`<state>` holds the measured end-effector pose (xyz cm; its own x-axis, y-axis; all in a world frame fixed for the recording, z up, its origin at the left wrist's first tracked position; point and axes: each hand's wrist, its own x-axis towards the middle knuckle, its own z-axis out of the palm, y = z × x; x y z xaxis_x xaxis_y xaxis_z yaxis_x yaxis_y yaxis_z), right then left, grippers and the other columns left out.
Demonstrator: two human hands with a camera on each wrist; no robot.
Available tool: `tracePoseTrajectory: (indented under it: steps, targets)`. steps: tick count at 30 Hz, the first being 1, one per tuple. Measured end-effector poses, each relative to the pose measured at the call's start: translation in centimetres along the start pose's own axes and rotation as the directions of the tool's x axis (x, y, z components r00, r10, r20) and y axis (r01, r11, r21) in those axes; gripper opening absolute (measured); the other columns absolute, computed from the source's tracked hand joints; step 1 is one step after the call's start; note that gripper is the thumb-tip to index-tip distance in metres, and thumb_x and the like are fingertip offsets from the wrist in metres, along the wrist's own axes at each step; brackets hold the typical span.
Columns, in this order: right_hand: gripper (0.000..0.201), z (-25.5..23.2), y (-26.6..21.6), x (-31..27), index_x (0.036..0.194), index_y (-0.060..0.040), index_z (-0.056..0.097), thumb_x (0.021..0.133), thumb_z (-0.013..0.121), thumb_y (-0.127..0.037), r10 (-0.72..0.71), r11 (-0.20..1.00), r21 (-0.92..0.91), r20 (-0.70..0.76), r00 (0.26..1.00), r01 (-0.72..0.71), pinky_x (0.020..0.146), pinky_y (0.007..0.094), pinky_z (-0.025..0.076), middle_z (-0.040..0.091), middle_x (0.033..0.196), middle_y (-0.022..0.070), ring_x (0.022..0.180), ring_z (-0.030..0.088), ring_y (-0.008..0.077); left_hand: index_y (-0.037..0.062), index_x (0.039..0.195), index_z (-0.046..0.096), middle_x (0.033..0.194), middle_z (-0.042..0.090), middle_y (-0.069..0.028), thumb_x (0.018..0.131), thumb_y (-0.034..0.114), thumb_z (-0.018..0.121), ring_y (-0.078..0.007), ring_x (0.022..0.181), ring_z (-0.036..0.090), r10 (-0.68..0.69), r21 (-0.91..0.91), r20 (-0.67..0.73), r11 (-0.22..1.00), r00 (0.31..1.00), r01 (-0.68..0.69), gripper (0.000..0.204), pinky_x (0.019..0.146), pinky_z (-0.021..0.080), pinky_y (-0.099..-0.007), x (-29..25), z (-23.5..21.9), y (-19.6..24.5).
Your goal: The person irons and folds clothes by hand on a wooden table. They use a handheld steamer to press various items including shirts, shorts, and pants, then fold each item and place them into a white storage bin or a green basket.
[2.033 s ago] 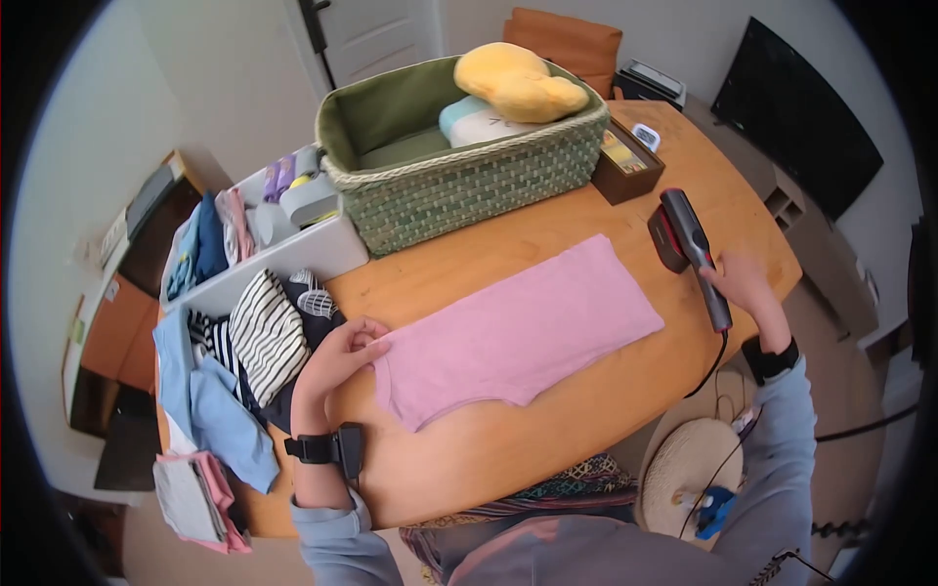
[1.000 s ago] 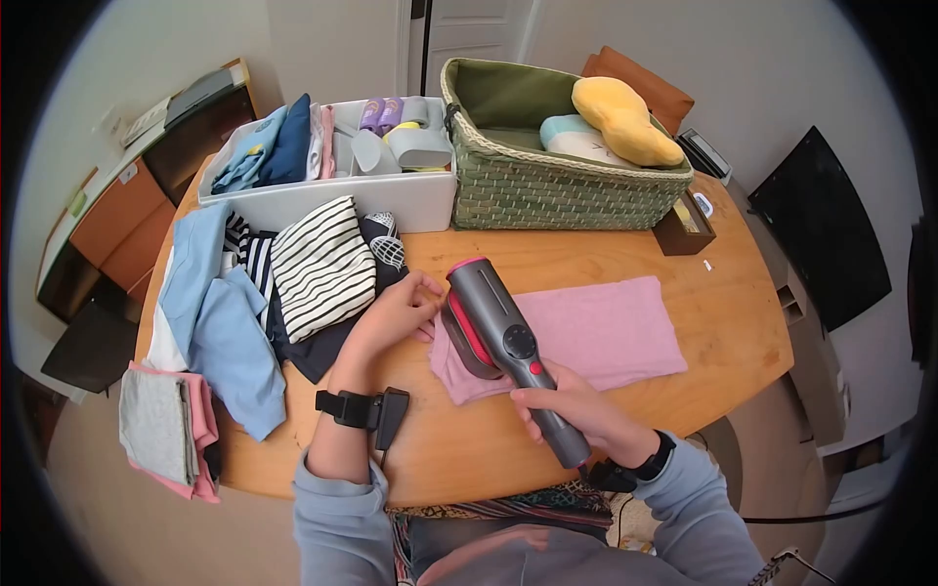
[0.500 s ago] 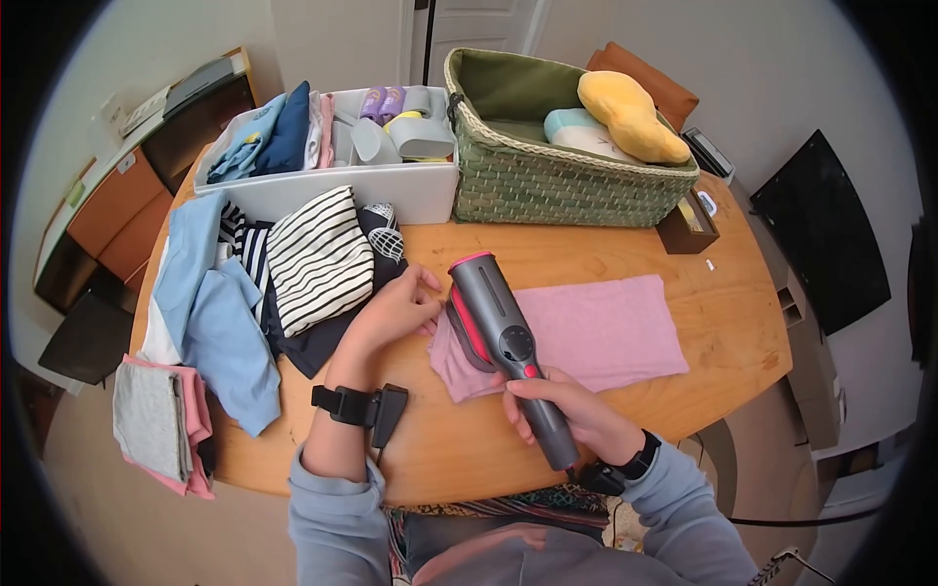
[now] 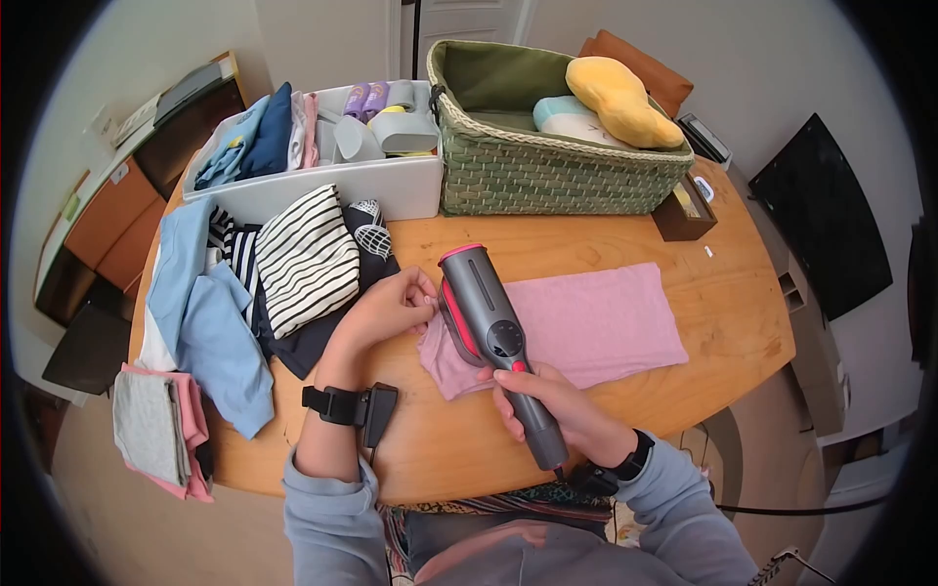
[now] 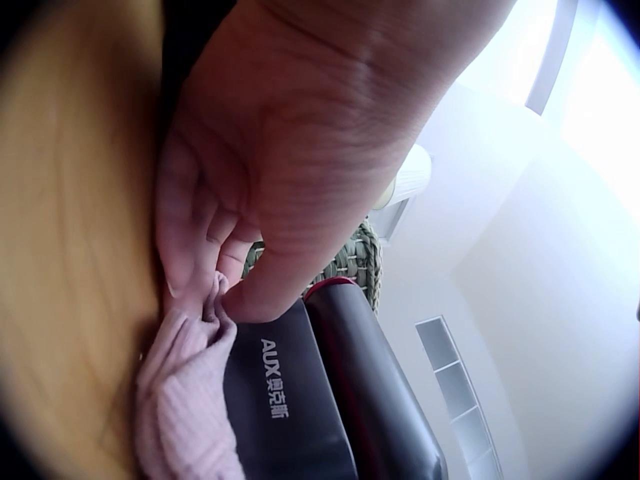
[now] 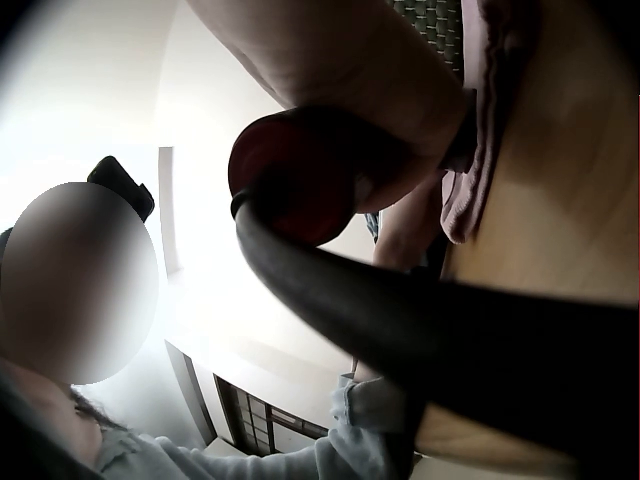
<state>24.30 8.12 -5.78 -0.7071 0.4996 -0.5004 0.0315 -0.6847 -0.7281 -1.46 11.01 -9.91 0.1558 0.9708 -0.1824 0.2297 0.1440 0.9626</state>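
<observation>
The pink garment (image 4: 596,322) lies flat on the wooden table. My right hand (image 4: 562,410) grips the handle of a dark grey handheld steamer (image 4: 487,313), whose head rests over the garment's left part. My left hand (image 4: 391,308) pinches the garment's left edge, beside the steamer head. In the left wrist view, bunched pink fabric (image 5: 185,400) is between the thumb and fingers of my left hand (image 5: 290,150), next to the steamer's dark side (image 5: 285,400). In the right wrist view, my right hand (image 6: 370,90) is around the handle, its base (image 6: 290,180) facing the camera.
Striped and blue clothes (image 4: 308,259) lie left of the garment, with a folded grey and pink stack (image 4: 147,425) at the table's left edge. Behind stand a white bin (image 4: 391,186) and a green woven basket (image 4: 567,186). A small brown box (image 4: 684,220) is at the back right.
From beyond the garment's right end, the steamer was gripped and brought left onto its left part. Over the last half second, both hands have barely moved; the view has shifted slightly.
</observation>
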Motion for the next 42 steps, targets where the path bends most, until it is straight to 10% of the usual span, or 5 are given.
tracePoseTrajectory:
  steps: [7,27,42]
  targets:
    - [0.028,-0.4,0.0,-0.5,0.108,-0.0042,0.048,0.093,0.053,-0.028,0.026,0.999,0.042,-0.061,0.998,-0.024,0.044,0.0254,0.041,0.052,0.066,0.0028,0.048,0.051,0.0122,-0.0004,0.095,0.050,0.069,0.051,-0.0002,0.084,0.003,0.056,-0.0076,0.060,0.053,0.008,-0.063,-0.146,0.998,0.989,-0.017,0.013,0.056,0.048,-0.0220,0.1,0.6,-0.1]
    - [0.028,-3.2,-0.1,-2.3,0.109,-0.0021,0.047,0.093,0.053,-0.025,-0.092,0.986,0.127,-0.143,0.985,0.111,0.044,0.0259,0.041,0.052,0.066,0.0046,0.048,0.049,0.0131,0.0074,0.106,0.064,0.088,0.061,0.0015,0.092,0.018,0.057,-0.0055,0.071,0.049,0.217,-0.005,0.187,0.976,0.958,-0.220,0.019,0.063,0.044,-0.0217,0.5,1.4,-0.2]
    - [0.033,-5.0,-0.9,-3.8,0.109,-0.0029,0.049,0.091,0.057,-0.029,-0.121,0.985,0.103,-0.174,0.977,0.140,0.043,0.0243,0.041,0.053,0.065,0.0025,0.048,0.051,0.0122,0.0078,0.104,0.063,0.079,0.056,0.0036,0.089,0.015,0.060,-0.0050,0.066,0.044,0.103,0.100,0.272,0.986,0.957,-0.135,0.017,0.059,0.041,-0.0209,0.4,0.5,0.1]
